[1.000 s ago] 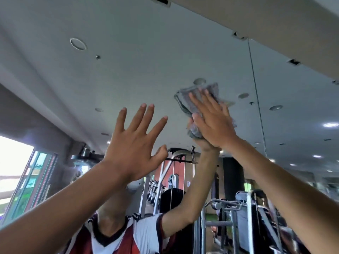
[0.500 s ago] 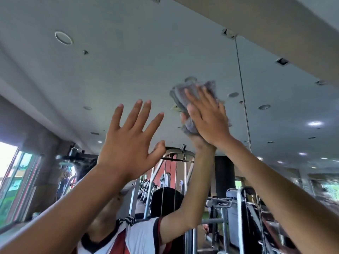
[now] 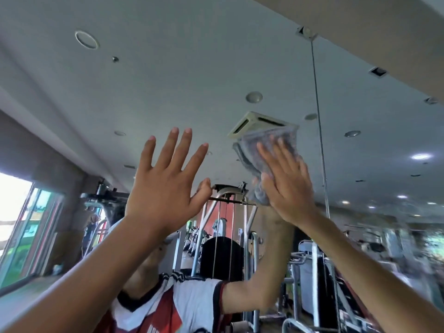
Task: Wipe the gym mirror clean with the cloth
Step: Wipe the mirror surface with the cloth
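Now one grey cloth (image 3: pixel 262 150) lies high on the mirror (image 3: pixel 168 80), pressed flat under the right hand (image 3: pixel 286 188), whose fingers are straight. The left hand (image 3: pixel 163 188) is raised beside it, fingers spread, holding nothing. The cloth has slid down, uncovering one reflected ceiling vent (image 3: pixel 254 122) it hid before.

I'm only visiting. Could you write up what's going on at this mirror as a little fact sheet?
place: a gym, seen reflected in a wall mirror
right hand: flat, fingers straight, pressing the cloth against the glass
cloth: grey, bunched, high on the glass, just left of the vertical seam
left hand: raised, fingers spread, holding nothing; contact with the glass unclear
in the reflection: the person's raised arm and a cable machine
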A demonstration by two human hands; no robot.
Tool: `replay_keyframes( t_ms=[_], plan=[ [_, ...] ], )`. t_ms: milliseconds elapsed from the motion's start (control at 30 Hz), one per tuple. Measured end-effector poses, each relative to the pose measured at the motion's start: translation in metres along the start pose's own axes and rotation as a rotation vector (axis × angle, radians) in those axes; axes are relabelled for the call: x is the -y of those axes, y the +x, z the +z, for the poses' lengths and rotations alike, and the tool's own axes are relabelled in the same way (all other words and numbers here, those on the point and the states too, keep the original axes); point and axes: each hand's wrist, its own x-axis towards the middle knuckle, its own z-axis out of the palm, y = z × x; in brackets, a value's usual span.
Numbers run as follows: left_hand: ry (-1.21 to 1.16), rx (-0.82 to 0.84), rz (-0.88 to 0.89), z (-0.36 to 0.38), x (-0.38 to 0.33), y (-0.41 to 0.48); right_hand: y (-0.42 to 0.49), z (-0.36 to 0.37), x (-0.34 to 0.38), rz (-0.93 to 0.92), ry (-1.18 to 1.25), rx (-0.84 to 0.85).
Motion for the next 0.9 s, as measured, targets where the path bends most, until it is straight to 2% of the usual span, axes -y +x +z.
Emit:
replay_keyframes(
  t_ms=[33,100,200,267,333,400,467,533,567,600,667,733,767,833,900],
  plan=[
    [0.002,0.0,0.0,0.0,-0.001,-0.002,-0.018,-0.002,-0.009,-0.123,-0.009,0.026],
    [0.012,-0.009,0.009,0.001,-0.004,-0.005,-0.029,-0.014,-0.037,-0.139,-0.009,0.051],
    [0.034,-0.008,0.029,0.0,-0.006,-0.012,-0.008,-0.021,-0.049,0.216,-0.021,0.012],
    [0.042,0.0,0.025,-0.002,-0.006,-0.014,0.019,-0.017,-0.026,0.457,-0.017,-0.048],
    [0.029,0.012,0.028,-0.005,-0.004,-0.015,0.036,-0.008,0.012,0.533,-0.018,-0.064],
    [0.005,0.019,0.058,-0.009,0.002,-0.022,0.027,0.002,0.054,0.368,-0.026,-0.048],
    [-0.003,0.029,0.102,-0.015,0.015,-0.033,0.001,0.008,0.075,0.06,-0.018,0.004],
    [0.019,0.075,0.125,-0.024,0.035,-0.046,-0.021,0.008,0.058,-0.198,-0.048,0.045],
    [0.038,0.111,0.121,-0.029,0.044,-0.052,-0.025,0.003,0.041,-0.232,-0.075,0.05],
    [0.061,0.147,0.112,-0.034,0.054,-0.057,-0.024,0.0,0.025,-0.18,-0.082,0.034],
    [0.094,0.183,0.084,-0.042,0.069,-0.065,-0.008,-0.004,0.011,0.113,-0.029,-0.024],
    [0.1,0.186,0.066,-0.047,0.075,-0.07,0.024,0.001,0.029,0.411,-0.003,-0.101],
    [0.098,0.184,0.067,-0.048,0.075,-0.072,0.04,0.005,0.049,0.486,0.003,-0.137],
    [0.093,0.182,0.077,-0.048,0.076,-0.074,0.06,0.012,0.095,0.455,0.023,-0.142],
    [0.084,0.172,0.074,-0.047,0.079,-0.075,0.057,0.022,0.137,0.225,0.019,-0.096]
  ],
)
